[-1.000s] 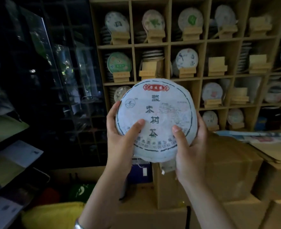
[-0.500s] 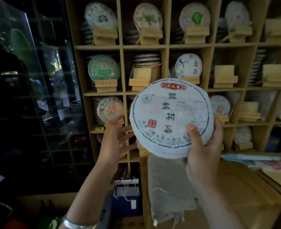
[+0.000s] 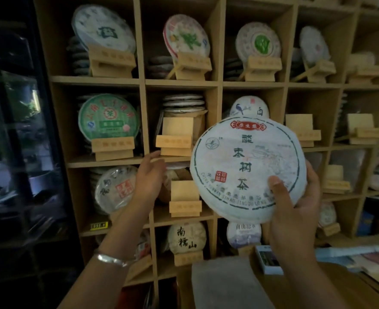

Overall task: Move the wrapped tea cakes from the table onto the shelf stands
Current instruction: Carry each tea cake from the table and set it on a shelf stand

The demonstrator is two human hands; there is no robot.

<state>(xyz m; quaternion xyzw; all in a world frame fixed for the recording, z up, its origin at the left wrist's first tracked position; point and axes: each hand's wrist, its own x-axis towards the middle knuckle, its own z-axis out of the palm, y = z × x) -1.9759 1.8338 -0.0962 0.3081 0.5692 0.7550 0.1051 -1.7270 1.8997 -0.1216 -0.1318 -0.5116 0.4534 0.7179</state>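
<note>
My right hand (image 3: 295, 204) grips a round wrapped tea cake (image 3: 246, 166), white paper with dark characters and a red label, held upright before the wooden shelf (image 3: 142, 121). Its thumb lies on the cake's face near the lower right rim. My left hand (image 3: 149, 175), fingers loosely extended and holding nothing, reaches toward the shelf just below a bare wooden stand (image 3: 176, 139) in the middle row. Another bare stand (image 3: 185, 199) sits one compartment lower, right of my left hand.
Most compartments hold wrapped cakes on stands, such as a green one (image 3: 107, 118). Bare stands (image 3: 302, 130) sit in compartments to the right. A dark glass cabinet (image 3: 16, 141) flanks the shelf's left. A grey cloth (image 3: 226, 284) and boxes lie below.
My left hand let go of the cake and moved left and up toward the shelf. The right hand now holds the cake alone, and the view has come closer to the shelf.
</note>
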